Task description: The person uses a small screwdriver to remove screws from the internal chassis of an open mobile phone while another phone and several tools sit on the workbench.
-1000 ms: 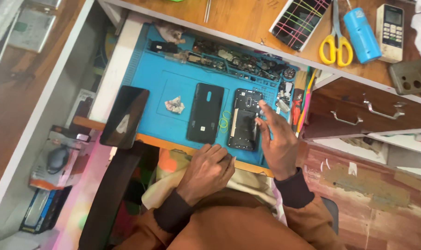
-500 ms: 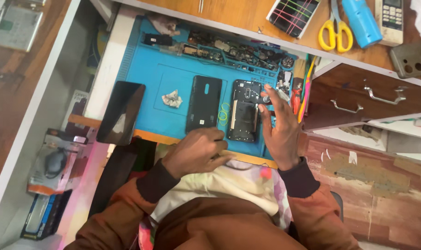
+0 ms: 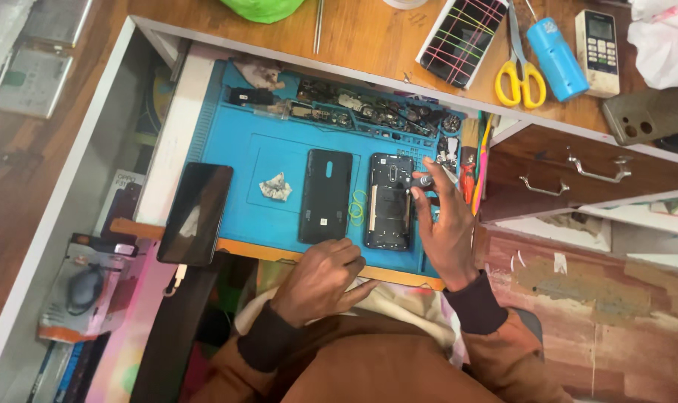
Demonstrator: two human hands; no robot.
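In the head view, centre frame, the opened phone body (image 3: 389, 201) lies flat on the blue repair mat (image 3: 234, 149), the right hand (image 3: 447, 231) pinching a small screwdriver (image 3: 422, 180) over its upper right corner. The left hand (image 3: 325, 277) rests loosely curled and empty on the mat's lower edge, below the black back cover (image 3: 325, 195). The phone looks light, stiff and fragile inside, best steadied by its outer edges.

The right hand (image 3: 445, 231) has shifted: a second ago its fingers lay over the opened phone (image 3: 389, 200), and now it sits at the phone's right edge with a small dark tool (image 3: 421, 181) pinched at the fingertips near the phone's top. The left hand (image 3: 325, 276) has slid slightly away from the body and now rests curled on the near edge of the blue mat (image 3: 279, 149), below the back cover (image 3: 325, 195)
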